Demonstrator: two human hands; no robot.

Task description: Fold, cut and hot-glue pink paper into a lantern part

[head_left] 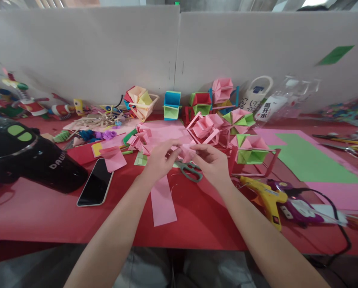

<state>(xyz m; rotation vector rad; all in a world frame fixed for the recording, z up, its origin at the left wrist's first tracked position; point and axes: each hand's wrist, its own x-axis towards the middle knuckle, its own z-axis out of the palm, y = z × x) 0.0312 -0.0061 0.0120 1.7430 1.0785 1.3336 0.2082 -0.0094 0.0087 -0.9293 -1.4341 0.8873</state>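
Between both hands is a small folded piece of pink paper (186,152), held above the middle of the red table. My left hand (163,157) pinches its left side with thumb and fingers. On its right side, my right hand (211,162) grips it the same way. Grey-handled scissors (191,173) lie just below the hands, their blades partly hidden. A strip of pink paper (163,202) lies flat nearer to me. Left of my hands sit several folded pink paper pieces (139,138) and a creased pink square (113,159).
A phone (95,183) and a black tumbler (43,158) are at left. To the right lie a yellow glue gun (264,196), a purple power strip (299,204) with a black cable, and green paper (317,158). Folded-paper wheels on frames (251,149) stand along the back.
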